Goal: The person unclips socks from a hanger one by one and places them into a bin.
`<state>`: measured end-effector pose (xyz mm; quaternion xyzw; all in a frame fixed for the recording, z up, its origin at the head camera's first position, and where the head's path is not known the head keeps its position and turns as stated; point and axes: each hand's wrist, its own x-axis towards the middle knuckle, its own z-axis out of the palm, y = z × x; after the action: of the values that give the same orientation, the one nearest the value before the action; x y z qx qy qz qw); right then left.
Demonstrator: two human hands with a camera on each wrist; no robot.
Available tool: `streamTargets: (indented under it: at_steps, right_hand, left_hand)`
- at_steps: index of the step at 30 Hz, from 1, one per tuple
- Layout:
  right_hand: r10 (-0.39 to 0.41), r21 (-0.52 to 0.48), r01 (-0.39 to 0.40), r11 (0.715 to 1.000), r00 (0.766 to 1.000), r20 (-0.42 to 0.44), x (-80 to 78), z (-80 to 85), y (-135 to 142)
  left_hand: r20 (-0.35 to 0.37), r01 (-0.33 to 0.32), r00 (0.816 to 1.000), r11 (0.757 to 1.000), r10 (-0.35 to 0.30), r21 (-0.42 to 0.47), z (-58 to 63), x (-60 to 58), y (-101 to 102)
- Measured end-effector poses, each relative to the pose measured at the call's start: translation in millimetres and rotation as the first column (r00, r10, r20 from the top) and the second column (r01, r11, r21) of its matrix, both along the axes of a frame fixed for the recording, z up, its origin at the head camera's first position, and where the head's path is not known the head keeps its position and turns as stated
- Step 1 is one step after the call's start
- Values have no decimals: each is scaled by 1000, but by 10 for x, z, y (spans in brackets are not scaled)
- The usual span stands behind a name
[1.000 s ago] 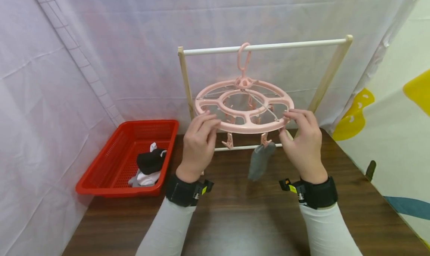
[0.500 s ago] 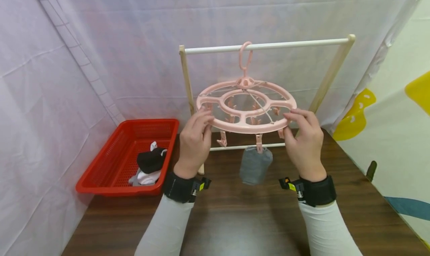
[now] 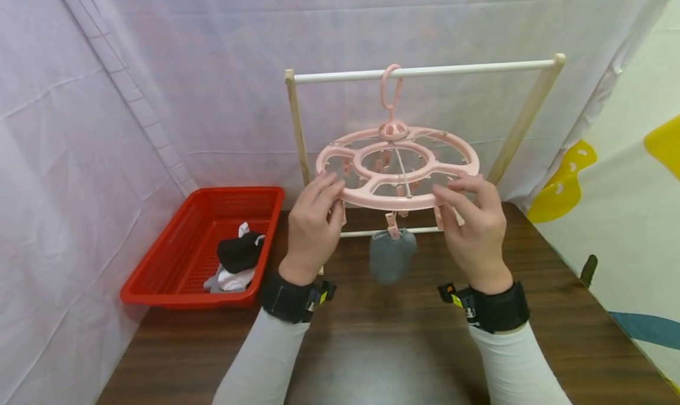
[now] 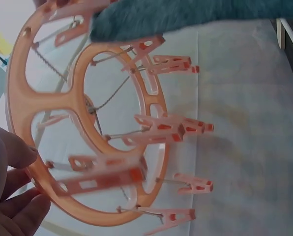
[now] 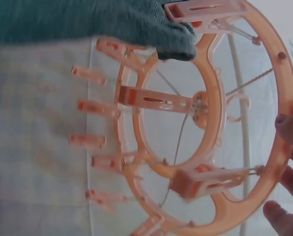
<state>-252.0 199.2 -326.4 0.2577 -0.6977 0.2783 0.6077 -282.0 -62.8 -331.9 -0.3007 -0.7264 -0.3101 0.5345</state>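
Note:
A round pink sock hanger with several clips hangs by its hook from a white rail. At the left of its near rim, my left hand pinches the ring between thumb and fingers. My right hand holds the same rim on the right, thumb below and fingertips on top. Between the hands, a grey sock dangles from one pink clip at the front. The left wrist view shows other clips, such as a near one, with nothing in them.
A red plastic basket stands on the left of the brown wooden table. Inside lie a black item and white and grey cloth pieces. Wooden posts support the rail, and white fabric hangs behind.
The hanger has turned, its near side moving left. The grey sock has swung left and now faces me more broadly. My right hand's fingers have shifted left along the rim.

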Motion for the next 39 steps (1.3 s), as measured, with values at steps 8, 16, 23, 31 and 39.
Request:
streamTargets:
  at_steps: [8,16,23,31,39]
  right_hand:
    - [-3,58,5,998,1000,-21,34,1,-105]
    - [3,45,-1,999,999,-43,24,13,-166]
    - [-29,59,31,998,999,-36,19,-11,-171]
    - [-48,59,49,997,999,-20,1,-43,-156]
    - [-62,63,62,996,998,0,21,-52,-153]
  left_hand:
    - [5,30,1000,999,-30,-16,-23,88,9]
    - [-30,54,998,998,-53,30,-178,124,-4]
    - [-51,91,995,990,-86,106,-343,80,45]
    - [59,315,935,894,-350,319,-630,66,278]
    - [482,480,571,747,-665,460,-819,20,370]
